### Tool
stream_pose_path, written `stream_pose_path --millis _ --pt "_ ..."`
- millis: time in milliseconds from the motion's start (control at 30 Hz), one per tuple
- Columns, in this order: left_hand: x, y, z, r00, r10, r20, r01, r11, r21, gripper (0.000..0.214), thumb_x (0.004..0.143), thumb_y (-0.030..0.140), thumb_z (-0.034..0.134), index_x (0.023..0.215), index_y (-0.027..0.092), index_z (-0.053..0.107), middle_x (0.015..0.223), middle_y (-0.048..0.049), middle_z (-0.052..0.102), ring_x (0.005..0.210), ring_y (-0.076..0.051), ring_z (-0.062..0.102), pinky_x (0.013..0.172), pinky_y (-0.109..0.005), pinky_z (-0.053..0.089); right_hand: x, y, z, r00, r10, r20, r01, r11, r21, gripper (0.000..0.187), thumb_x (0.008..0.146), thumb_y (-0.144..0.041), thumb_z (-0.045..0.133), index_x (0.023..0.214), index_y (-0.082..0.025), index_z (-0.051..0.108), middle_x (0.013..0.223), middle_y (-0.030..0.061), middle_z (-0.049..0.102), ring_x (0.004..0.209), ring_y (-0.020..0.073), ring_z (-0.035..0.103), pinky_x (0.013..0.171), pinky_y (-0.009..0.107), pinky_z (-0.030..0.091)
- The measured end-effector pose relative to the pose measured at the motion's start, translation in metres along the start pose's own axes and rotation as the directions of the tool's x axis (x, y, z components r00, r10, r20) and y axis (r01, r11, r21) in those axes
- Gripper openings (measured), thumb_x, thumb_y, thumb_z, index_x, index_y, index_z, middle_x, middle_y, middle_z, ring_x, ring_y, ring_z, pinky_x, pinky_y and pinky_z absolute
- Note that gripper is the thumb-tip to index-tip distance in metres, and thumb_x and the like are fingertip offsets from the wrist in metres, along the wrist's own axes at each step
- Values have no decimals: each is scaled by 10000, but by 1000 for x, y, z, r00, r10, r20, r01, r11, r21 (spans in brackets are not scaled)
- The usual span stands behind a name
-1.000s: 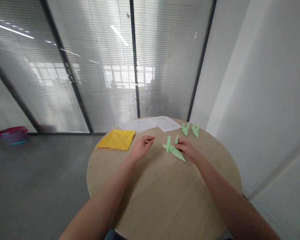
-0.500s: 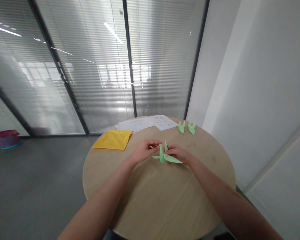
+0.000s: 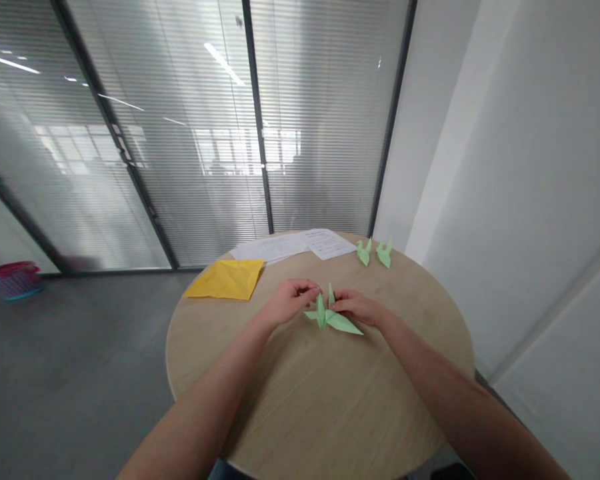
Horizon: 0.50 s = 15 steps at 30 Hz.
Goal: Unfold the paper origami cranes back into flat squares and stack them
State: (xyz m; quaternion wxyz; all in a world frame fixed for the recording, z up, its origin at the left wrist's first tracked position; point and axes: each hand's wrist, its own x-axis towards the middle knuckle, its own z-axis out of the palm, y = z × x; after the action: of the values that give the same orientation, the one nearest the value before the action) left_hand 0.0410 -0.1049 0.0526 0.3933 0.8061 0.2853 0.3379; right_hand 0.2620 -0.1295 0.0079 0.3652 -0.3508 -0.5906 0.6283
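A light-green origami crane is between my two hands over the middle of the round table. Its wings spread to both sides, the larger one pointing right and toward me, and two narrow points stick up. My left hand pinches the tip of the left upright point with thumb and fingers. From the right, my right hand grips the crane near the base of the other upright point. The fingertips of my right hand are partly hidden behind the paper.
Two finished-looking green paper cranes, one on the left and one on the right, stand at the table's far right. White printed sheets lie at the back. A yellow envelope-like packet is at the left. A basket stands on the floor.
The crane has tilted slightly, its right wing swinging a little lower toward me. My left fingers have closed over the tip of the left upright point.
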Motion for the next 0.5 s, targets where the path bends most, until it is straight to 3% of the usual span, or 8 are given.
stream_pose_path --millis 133,333,500 --pt "0 1 3 999 -19 -47 19 1000 -10 284 867 418 581 821 174 718 753 -24 695 674 -147 614 648 -254 506 1 -5 -1 992 -96 -85 80 982 -172 270 756 -325 711 967 -157 715 883 35 709 714 142 610 690 263 463" --pt "1 0 2 983 33 -180 -14 994 105 265 850 406 613 790 168 715 736 -31 691 676 -154 603 613 -251 476 4 -9 -8 949 -255 -185 174 914 -365 210 769 -375 694 776 -173 639 712 -7 608 666 142 560 648 268 446" --pt "3 -5 0 960 30 -278 -12 998 64 279 854 421 608 819 165 714 724 -33 683 649 -151 603 601 -256 492 5 -12 -13 900 -363 -240 224 860 -459 258 779 -420 690 710 -191 595 654 -17 561 627 141 521 588 258 413"
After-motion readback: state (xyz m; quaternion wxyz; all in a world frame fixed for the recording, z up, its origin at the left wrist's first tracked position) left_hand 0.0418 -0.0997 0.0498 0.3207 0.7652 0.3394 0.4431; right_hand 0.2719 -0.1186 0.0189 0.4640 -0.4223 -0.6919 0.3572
